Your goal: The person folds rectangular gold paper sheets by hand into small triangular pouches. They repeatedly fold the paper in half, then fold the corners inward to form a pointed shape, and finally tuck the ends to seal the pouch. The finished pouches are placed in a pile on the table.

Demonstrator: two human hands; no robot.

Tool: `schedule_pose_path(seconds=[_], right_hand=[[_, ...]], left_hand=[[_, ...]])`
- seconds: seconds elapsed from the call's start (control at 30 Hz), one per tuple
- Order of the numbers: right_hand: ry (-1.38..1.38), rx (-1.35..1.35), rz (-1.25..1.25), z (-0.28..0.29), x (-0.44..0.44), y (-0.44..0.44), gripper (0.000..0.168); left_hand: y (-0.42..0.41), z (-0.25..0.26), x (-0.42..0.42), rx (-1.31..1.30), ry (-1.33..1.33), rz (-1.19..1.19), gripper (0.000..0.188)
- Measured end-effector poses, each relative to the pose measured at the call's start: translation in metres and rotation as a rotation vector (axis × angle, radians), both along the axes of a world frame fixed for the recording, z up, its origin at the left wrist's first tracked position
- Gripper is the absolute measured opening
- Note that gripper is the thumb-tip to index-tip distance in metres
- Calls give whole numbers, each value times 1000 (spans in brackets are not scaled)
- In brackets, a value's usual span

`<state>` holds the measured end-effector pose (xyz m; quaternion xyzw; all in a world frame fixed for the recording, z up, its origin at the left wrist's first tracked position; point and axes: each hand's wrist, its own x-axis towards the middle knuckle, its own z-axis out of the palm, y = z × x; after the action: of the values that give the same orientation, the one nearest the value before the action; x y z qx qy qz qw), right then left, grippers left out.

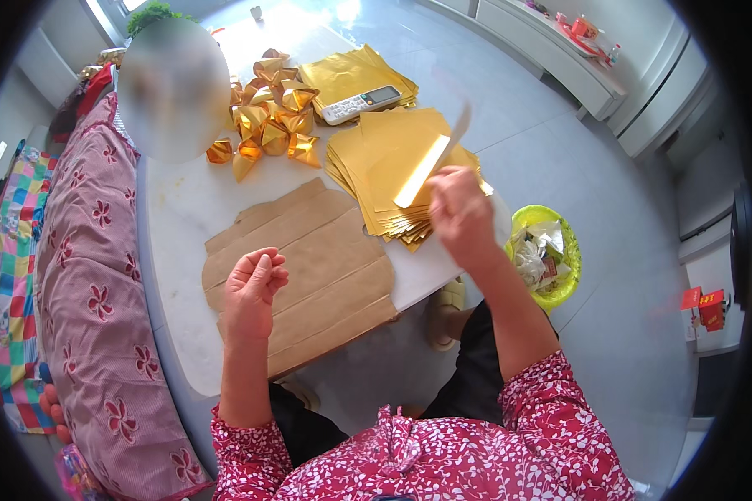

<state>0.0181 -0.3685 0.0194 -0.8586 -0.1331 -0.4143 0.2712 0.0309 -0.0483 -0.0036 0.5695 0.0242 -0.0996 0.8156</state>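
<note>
My right hand (462,210) is at the right edge of a fanned stack of gold foil paper sheets (382,147), shut on a gold paper sheet (425,169) that is seen nearly edge-on and partly blurred. Over the left part of a flat brown cardboard piece (326,275) my left hand (254,285) is raised, fingers curled, thumb against them, with nothing visible in it. Folded gold foil paper ingots (274,134) lie heaped beyond the cardboard. A white remote control (362,103) rests on a second stack of gold sheets (338,72) at the back.
Everything lies on a white table (178,250). A yellow-green waste bin (570,285) with rubbish stands on the floor at the right. Along the left runs a sofa with a pink flower-patterned cover (94,250). A low white cabinet (539,47) is at the back right.
</note>
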Motion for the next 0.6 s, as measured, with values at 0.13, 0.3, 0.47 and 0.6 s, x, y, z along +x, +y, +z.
schedule_pose_path(seconds=[0.13, 0.3, 0.47, 0.6], right_hand=[[-41, -269, 345, 0, -13, 46, 20], [-69, -330, 681, -15, -22, 106, 12], [18, -369, 819, -21, -34, 138, 11], [62, -317, 847, -28, -39, 146, 22]], left_hand=[[-16, -4, -5, 170, -183, -81, 26], [-28, -3, -19, -54, -96, -145, 40], [-16, 1, -29, 42, -39, -122, 27], [0, -6, -31, 142, -51, -38, 22]])
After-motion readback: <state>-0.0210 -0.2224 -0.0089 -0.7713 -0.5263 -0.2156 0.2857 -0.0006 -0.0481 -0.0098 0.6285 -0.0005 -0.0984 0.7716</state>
